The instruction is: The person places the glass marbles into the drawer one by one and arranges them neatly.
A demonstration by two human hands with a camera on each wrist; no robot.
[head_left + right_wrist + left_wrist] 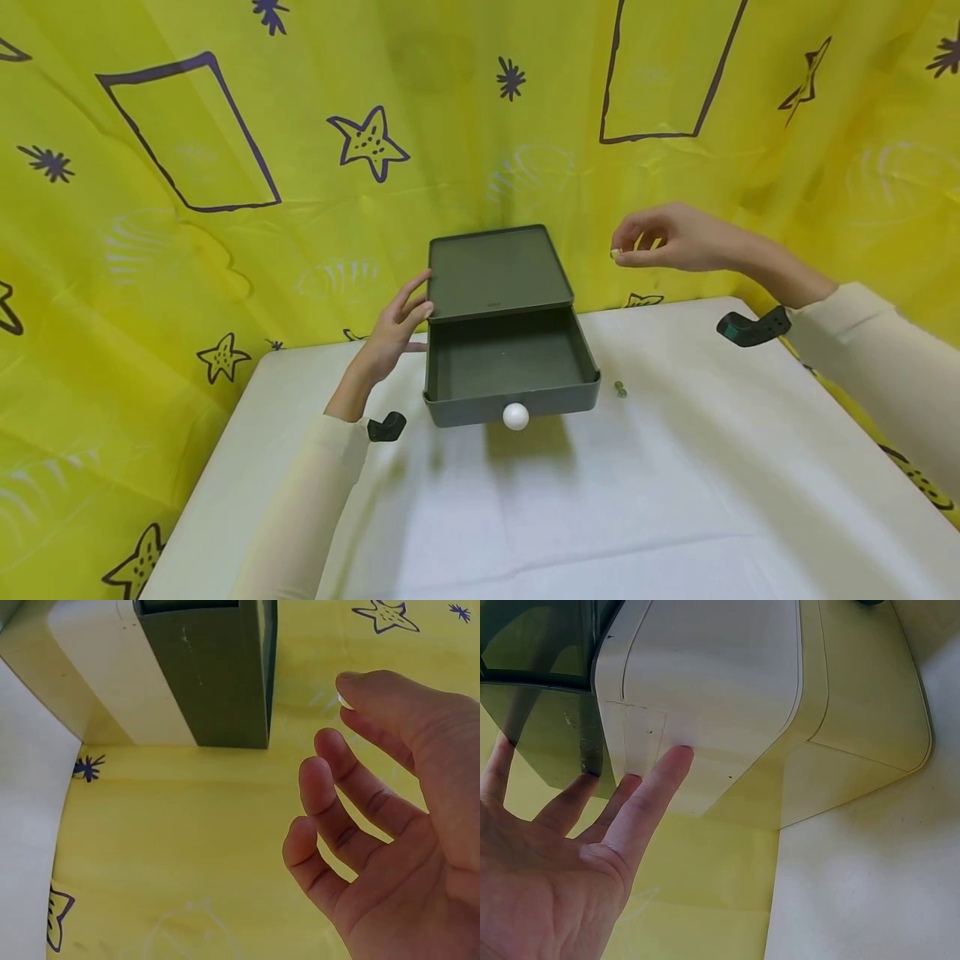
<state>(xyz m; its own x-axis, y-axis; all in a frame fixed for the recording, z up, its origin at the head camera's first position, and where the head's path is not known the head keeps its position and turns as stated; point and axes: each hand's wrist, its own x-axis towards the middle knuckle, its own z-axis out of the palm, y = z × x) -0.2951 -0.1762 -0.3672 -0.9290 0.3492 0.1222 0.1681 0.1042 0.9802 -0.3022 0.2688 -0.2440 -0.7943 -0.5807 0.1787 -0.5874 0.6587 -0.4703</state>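
A dark green drawer box [498, 271] stands in the middle, its drawer [510, 404] pulled out, with a round white knob [515, 417] on the front. In the left wrist view, pale lower sections [705, 675] of the unit show under the green part. My left hand [390, 333] rests its outstretched fingertips against the unit's left side. To the right, raised above the table, my right hand [667, 237] pinches a small pale shiny piece [343, 700] between thumb and index finger. Fingertips hide most of it, so its kind is unclear. The other fingers curve loosely.
Two small green bead-like balls [619, 389] lie on the white-covered table [637, 500], just right of the drawer. A yellow curtain [450, 100] with dark star and frame drawings hangs close behind the unit. Dark wrist devices [753, 327] sit on both sleeves.
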